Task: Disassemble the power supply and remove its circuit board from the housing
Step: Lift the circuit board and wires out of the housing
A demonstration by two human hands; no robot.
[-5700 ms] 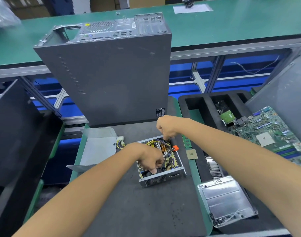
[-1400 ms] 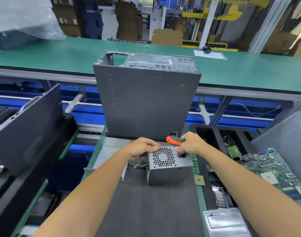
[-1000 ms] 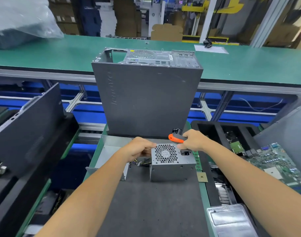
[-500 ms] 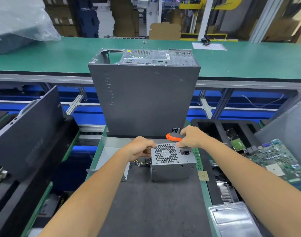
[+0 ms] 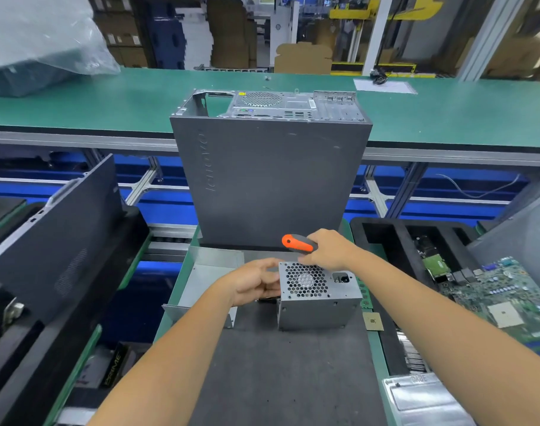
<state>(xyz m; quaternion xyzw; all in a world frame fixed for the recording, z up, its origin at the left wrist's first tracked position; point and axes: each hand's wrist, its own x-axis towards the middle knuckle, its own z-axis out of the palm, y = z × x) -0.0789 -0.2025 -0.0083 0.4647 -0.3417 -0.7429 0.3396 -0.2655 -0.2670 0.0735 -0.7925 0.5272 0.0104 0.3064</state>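
Note:
The grey power supply housing (image 5: 318,309) stands on its side on the dark mat, its honeycomb fan grille and power socket facing up. My left hand (image 5: 256,282) grips its left edge, where yellow and black wires come out underneath. My right hand (image 5: 327,249) rests at the housing's far top edge and holds an orange-and-black screwdriver (image 5: 296,242) by the handle; its tip is hidden behind the hand. The circuit board inside is hidden. The removed sheet-metal cover (image 5: 207,278) lies to the left.
A dark grey computer case (image 5: 271,179) stands upright right behind the power supply. A black foam tray (image 5: 385,238) with parts and a green motherboard (image 5: 502,299) are on the right, a CPU chip (image 5: 373,321) on the mat edge, a metal bracket (image 5: 422,398) at lower right, black panels on the left.
Since 5.7 s ago the power supply was turned from open side up to standing on its side with the fan grille up. In the last second both hands stayed on it, shifting slightly.

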